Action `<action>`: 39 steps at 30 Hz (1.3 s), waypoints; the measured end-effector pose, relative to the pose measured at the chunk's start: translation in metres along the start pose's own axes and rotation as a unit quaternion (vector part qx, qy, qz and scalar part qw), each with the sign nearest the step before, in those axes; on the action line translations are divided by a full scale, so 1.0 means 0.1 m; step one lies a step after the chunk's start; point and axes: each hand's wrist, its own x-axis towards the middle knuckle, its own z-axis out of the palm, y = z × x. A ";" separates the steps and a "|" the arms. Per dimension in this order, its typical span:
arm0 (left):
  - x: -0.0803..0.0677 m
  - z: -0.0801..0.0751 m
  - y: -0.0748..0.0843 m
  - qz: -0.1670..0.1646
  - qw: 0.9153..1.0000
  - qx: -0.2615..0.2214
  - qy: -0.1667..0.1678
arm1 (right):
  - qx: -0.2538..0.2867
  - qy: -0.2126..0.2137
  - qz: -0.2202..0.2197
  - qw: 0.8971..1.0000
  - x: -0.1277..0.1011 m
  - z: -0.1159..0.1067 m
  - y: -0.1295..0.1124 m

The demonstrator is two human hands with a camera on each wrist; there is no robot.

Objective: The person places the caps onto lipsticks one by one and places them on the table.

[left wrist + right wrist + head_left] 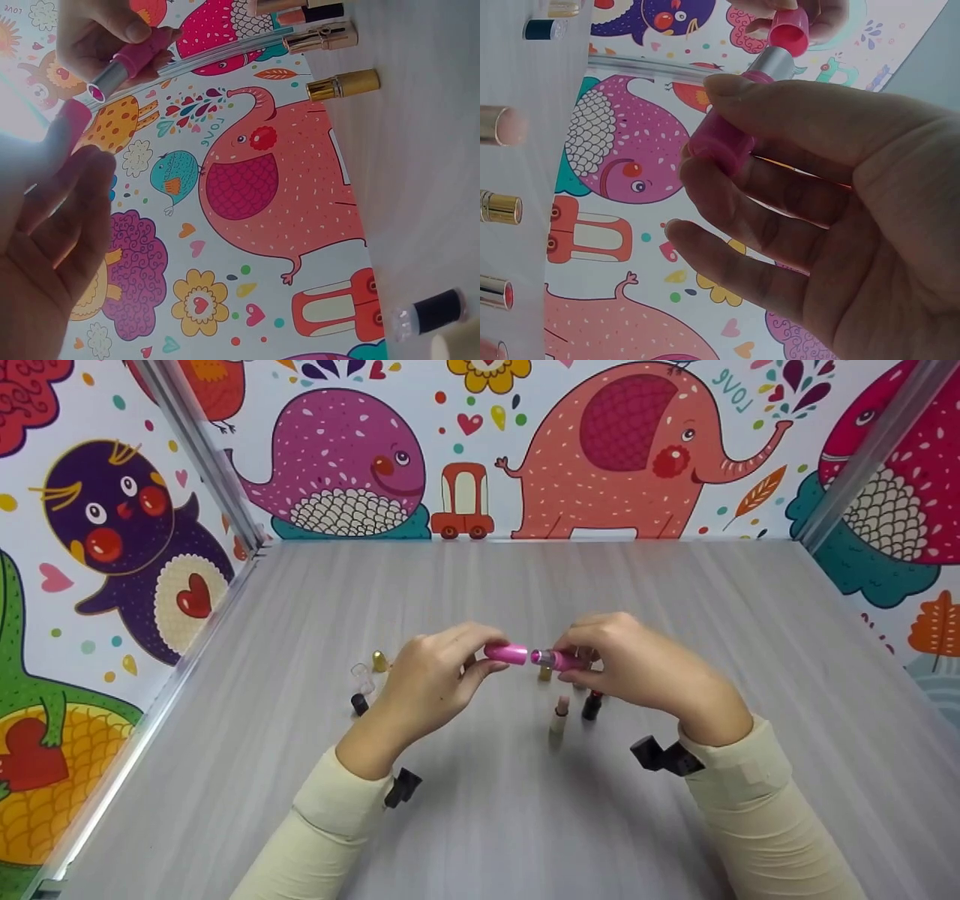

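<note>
1. The left hand [431, 679] holds a pink cap [506, 653] in a pinch, with the thumb and fingers curled round it.
2. The right hand [630, 664] holds a pink lipstick tube [559, 660], fingers curled round its pink base. The silver end of the tube points at the cap.
3. Both things are up in the air over the middle of the tabletop [525, 810], not resting on it. The cap and the silver end are very close. I cannot tell if they touch yet.
4. The step in hand looks like fitting the cap and tube together. To do it well, keep both in one straight line, so the open mouth of the cap faces the silver end.
5. Hold the tube still and slide only the cap. Go slowly. A tilted cap could scrape the lipstick inside.
6. More lipsticks stand just under the hands: a pale lipstick [559, 716], a dark lipstick [592, 706] beside it, and a gold cap [380, 661] toward the left edge. Keep the hands up high so they do not knock them over.
</note>
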 end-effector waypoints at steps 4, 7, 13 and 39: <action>0.00 0.02 0.00 0.005 1.000 0.001 -0.002 | 0.004 -0.002 -0.010 1.000 0.00 0.00 -0.01; 0.00 0.03 0.00 0.010 1.000 0.004 -0.006 | 0.005 -0.002 -0.012 1.000 0.00 0.01 -0.02; -0.01 0.04 0.01 0.013 1.000 0.010 -0.014 | 0.002 -0.002 -0.019 1.000 -0.01 0.01 -0.05; -0.02 0.09 0.03 0.039 0.999 -0.002 -0.020 | -0.004 0.037 -0.069 0.997 0.00 0.06 -0.13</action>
